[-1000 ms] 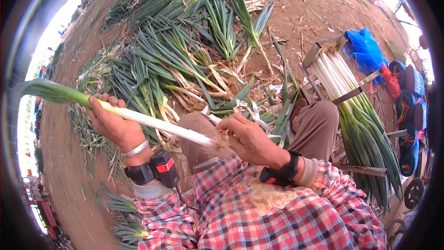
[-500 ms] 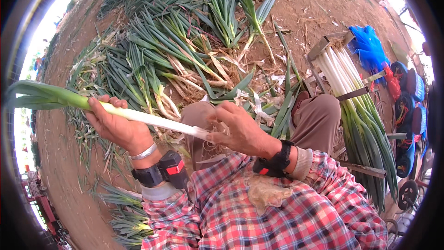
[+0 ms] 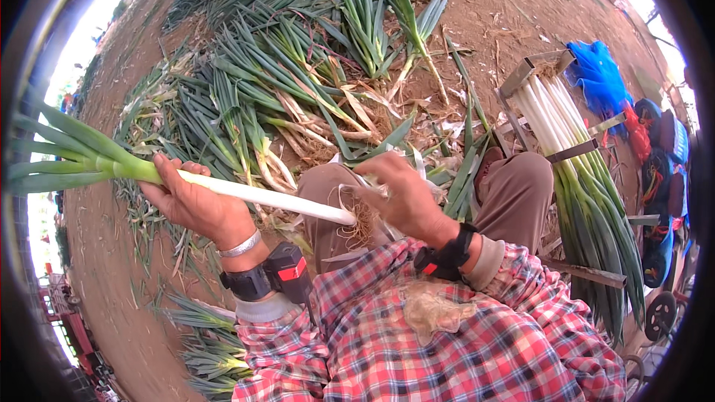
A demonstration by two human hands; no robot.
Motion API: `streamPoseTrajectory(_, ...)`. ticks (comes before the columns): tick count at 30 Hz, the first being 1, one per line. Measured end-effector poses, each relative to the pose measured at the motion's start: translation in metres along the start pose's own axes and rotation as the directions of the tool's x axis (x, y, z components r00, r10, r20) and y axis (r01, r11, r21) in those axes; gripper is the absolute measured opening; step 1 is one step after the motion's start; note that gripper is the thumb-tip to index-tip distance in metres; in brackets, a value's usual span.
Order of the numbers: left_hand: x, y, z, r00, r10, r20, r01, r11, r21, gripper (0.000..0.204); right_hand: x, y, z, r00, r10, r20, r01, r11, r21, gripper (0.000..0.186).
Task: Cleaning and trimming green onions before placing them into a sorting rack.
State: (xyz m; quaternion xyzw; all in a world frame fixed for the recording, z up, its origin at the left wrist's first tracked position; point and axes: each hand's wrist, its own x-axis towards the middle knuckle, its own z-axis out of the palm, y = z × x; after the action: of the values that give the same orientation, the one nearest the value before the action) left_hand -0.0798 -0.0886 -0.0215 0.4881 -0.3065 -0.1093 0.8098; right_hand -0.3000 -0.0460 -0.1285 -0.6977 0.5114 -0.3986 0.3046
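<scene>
My left hand point(image 3: 197, 197) is closed around a long green onion point(image 3: 283, 202), where the white stalk turns green. Its green leaves fan out past that hand to the left, and the stalk slants down to the right over my knee. At its lower end hang the stringy roots point(image 3: 360, 229). Just right of this root end is my right hand point(image 3: 406, 197), off the stalk, its fingers apart and partly blurred. A pale, thin wisp shows by its fingers; whether it is held is unclear.
Unpeeled green onions point(image 3: 275, 82) lie heaped on the dirt ahead, among loose husks. At the right, a metal rack point(image 3: 573, 151) holds a bundle of cleaned green onions point(image 3: 577, 186), near blue netting point(image 3: 596, 78). More green onions point(image 3: 212, 346) lie at lower left.
My right hand has moved off the onion's root end, slightly up and to the right. The white end now shows bare and smooth. The leaves at the left have spread apart.
</scene>
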Motion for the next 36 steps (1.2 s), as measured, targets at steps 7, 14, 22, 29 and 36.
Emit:
streamPoseTrajectory(7,-0.012,0.007,0.008,0.999,-0.022,0.030,0.022,1.000,0.012,0.025,-0.003,-0.016,0.021,0.914,-0.370,0.169,0.380,0.924,-0.034,0.011)
streamPoseTrajectory(14,-0.008,0.003,-0.004,0.994,-0.099,0.041,0.103,0.990,-0.098,0.032,-0.005,-0.017,0.027,0.919,-0.349,0.180,0.364,0.930,-0.053,0.010)
streamPoseTrajectory(22,0.005,-0.002,-0.023,0.986,-0.135,0.103,0.159,0.944,-0.288,0.024,-0.003,0.026,0.013,0.911,0.259,0.320,-0.410,0.495,0.766,0.018)
streamPoseTrajectory(29,0.025,-0.008,-0.040,0.974,-0.200,0.108,0.228,0.867,-0.443,0.022,-0.005,0.012,-0.035,0.856,-0.062,0.514,-0.401,0.549,0.733,0.016)
streamPoseTrajectory(36,0.049,0.013,-0.022,0.972,-0.152,0.181,0.225,0.826,-0.516,0.025,-0.046,0.045,-0.075,0.931,0.041,0.364,0.043,0.975,-0.219,0.028)
